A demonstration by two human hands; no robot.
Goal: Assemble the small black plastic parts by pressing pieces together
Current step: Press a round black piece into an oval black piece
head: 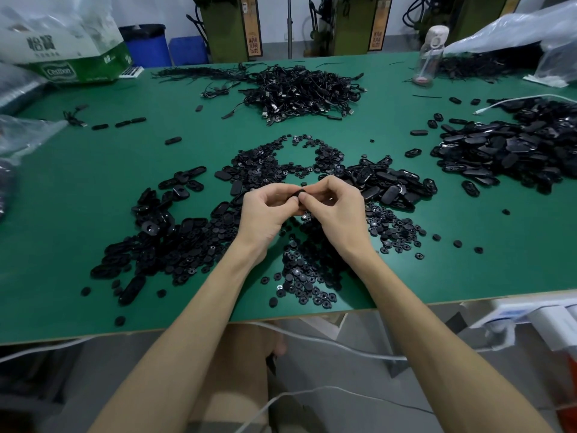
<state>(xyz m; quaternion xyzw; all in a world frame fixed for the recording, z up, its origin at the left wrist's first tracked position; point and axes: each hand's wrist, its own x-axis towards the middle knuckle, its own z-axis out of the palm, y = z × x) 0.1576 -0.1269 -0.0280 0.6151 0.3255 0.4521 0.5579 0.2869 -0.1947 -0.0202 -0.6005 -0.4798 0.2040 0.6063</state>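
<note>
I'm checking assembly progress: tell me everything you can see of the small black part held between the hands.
The small black part looks like matte plastic with a rounded edge. Only that edge shows. Fingers hide the rest, so I cannot tell whether it is one piece or two. The left hand and right hand both pinch it at their fingertips, over loose black pieces lying on the green table.
</note>
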